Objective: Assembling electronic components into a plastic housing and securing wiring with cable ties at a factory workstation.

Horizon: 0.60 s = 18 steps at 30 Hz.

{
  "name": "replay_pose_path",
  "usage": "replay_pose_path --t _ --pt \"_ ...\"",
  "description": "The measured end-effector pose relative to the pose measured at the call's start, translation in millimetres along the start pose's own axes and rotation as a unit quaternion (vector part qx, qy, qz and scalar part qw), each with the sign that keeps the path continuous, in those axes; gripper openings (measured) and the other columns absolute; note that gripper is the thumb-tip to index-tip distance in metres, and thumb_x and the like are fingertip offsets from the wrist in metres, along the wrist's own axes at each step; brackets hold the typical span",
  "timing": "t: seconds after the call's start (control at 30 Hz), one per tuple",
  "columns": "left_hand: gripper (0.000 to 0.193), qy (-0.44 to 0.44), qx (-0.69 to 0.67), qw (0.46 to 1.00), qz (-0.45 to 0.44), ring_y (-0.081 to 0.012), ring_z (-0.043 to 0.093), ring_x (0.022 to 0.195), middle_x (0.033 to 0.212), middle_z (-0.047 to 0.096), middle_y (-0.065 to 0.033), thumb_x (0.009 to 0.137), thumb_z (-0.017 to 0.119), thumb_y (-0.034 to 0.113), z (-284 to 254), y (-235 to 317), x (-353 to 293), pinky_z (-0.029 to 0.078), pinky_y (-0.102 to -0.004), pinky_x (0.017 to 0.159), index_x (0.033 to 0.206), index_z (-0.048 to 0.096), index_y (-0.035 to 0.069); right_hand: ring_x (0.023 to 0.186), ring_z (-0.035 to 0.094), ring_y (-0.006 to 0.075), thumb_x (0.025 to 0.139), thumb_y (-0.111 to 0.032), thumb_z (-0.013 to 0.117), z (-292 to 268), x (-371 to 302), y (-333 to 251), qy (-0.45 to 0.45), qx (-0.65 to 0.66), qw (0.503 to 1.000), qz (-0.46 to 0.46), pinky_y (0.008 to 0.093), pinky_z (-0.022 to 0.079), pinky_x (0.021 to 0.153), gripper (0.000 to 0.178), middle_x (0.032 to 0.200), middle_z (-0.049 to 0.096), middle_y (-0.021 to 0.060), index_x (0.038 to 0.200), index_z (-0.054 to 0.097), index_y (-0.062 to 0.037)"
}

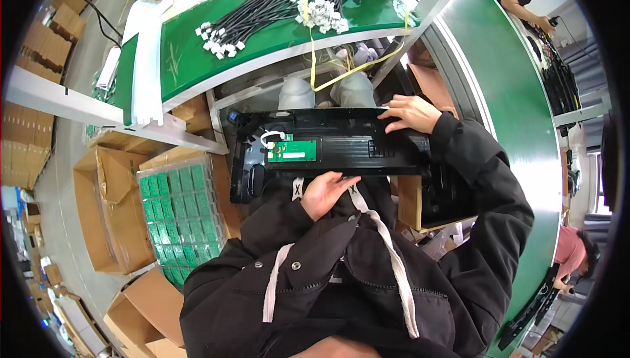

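Observation:
A long black plastic housing lies across my lap, its inner side up. Toward its left end sits a small green circuit board, with a short white cable looping beside it. My right hand grips the housing's far edge near the right end, fingers bent over it. At the near edge, about the middle, my left hand is turned partly palm up with its fingers stretched toward the right. It appears to touch the edge and holds nothing that I can see.
Bundles of black cables with white connectors lie on the green bench ahead. At left, clear trays of green boards stand by a cardboard box. Another box is at right. Two people work beyond the long green table.

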<state>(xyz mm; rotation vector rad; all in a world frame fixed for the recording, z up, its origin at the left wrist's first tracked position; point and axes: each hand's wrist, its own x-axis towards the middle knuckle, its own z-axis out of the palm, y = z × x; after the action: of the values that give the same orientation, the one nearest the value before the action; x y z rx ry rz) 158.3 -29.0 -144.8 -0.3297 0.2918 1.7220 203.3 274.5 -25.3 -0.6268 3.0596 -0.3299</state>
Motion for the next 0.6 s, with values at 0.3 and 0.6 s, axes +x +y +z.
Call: replay_pose_path --t 0.3,0.6 --pt "0.015 0.042 0.009 0.999 0.03 -0.0365 0.052 0.109 0.113 0.055 -0.0221 0.088 0.046 0.0 -17.3 21.7 52.1 0.033 -0.0468 0.107 0.096 0.051 -0.011 0.113 0.045 0.0254 0.072 -0.065 0.057 8.0 55.0 -24.5 0.108 0.208 0.963 0.134 0.0343 0.034 0.095 0.074 0.121 0.047 0.0119 0.114 0.055 -0.004" --pt "0.019 -0.035 0.315 0.938 0.14 -0.0216 0.058 0.101 0.113 0.058 -0.0157 0.091 0.054 0.013 101.5 74.0 -26.5 0.043 -0.0274 0.084 0.106 0.054 0.001 0.123 0.039 0.0195 0.068 -0.066 0.065 58.2 106.6 -61.3 0.116 0.694 0.708 0.057 0.0361 0.028 0.1 0.09 0.127 0.043 0.0075 0.128 0.04 -0.0045"
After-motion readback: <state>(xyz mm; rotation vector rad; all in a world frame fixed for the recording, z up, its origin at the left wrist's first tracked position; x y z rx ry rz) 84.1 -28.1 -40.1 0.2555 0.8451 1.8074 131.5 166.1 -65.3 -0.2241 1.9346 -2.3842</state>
